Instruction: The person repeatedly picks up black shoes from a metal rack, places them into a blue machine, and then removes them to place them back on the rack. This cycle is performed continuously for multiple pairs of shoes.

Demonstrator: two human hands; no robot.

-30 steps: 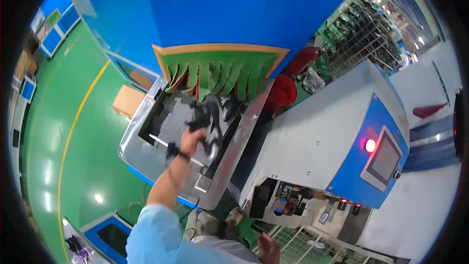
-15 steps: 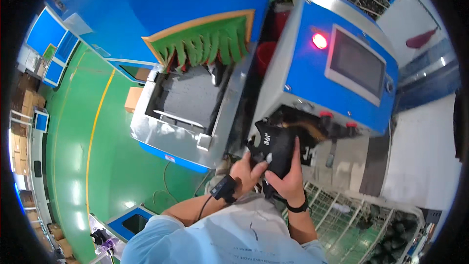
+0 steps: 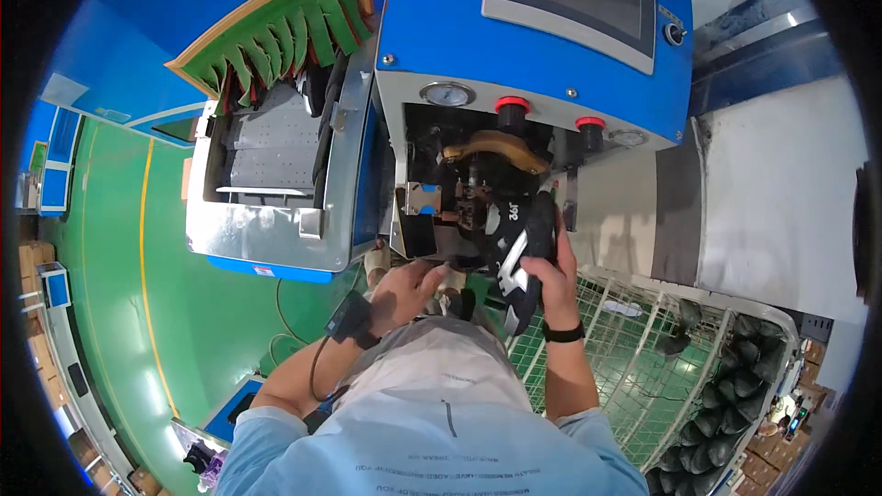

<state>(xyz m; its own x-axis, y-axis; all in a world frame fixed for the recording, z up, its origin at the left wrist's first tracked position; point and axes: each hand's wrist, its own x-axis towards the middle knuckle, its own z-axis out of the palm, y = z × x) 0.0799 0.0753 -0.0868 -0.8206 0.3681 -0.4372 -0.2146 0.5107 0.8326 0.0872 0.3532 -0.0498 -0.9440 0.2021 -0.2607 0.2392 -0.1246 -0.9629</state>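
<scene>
A black shoe upper (image 3: 525, 253) with white markings is in my right hand (image 3: 558, 280), thumb across its near side and fingers along its right edge. The upper stands upright against the metal clamp parts (image 3: 470, 207) under the blue machine (image 3: 423, 28); where exactly they touch is hidden. A curved brown pad (image 3: 501, 147) sits just above. My left hand (image 3: 406, 292) is off the upper, to its left and nearer me. Its thumb stands apart from its curled fingers, and I see nothing held in it.
A metal-framed conveyor unit (image 3: 276, 234) with green curtain strips (image 3: 276, 50) stands left. Two red-topped knobs (image 3: 513, 106) and a gauge (image 3: 447, 94) line the machine's lower edge. Front right is a wire rack cart (image 3: 616, 340) with several dark shoe-shaped pieces (image 3: 726, 404).
The view has shifted closer to the machine. My left hand has let go of the upper and drawn left. My right hand has turned the upper and brought it to the clamp.
</scene>
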